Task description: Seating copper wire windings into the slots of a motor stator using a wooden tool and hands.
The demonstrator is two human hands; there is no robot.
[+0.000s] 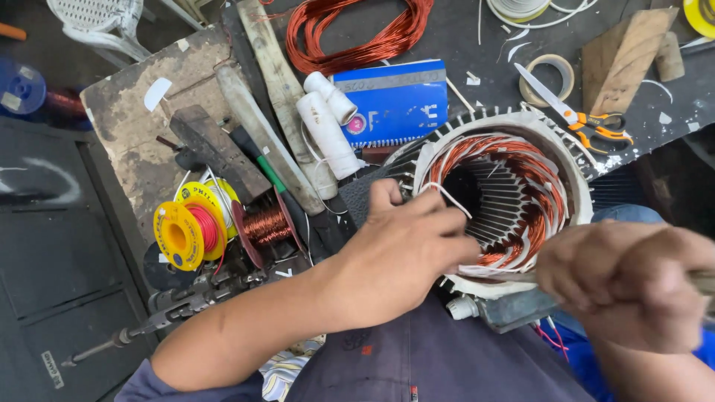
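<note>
A motor stator (514, 190) with copper windings and white insulation paper rests against my lap. My left hand (398, 249) reaches over its near rim and pinches a thin white strip (450, 197) that pokes from the windings. My right hand (629, 283) is closed in a fist around a thin tool handle at the lower right, and the tool's shaft (514, 277) reaches toward the stator's lower edge. Its tip is hidden behind my left hand.
On the bench lie a coil of copper wire (357, 30), a blue notebook (398, 100), white tubes (328, 126), orange-handled scissors (577, 112), a tape roll (547, 78), a wooden block (625, 56), a yellow spool (186, 231) and a copper wire spool (267, 223).
</note>
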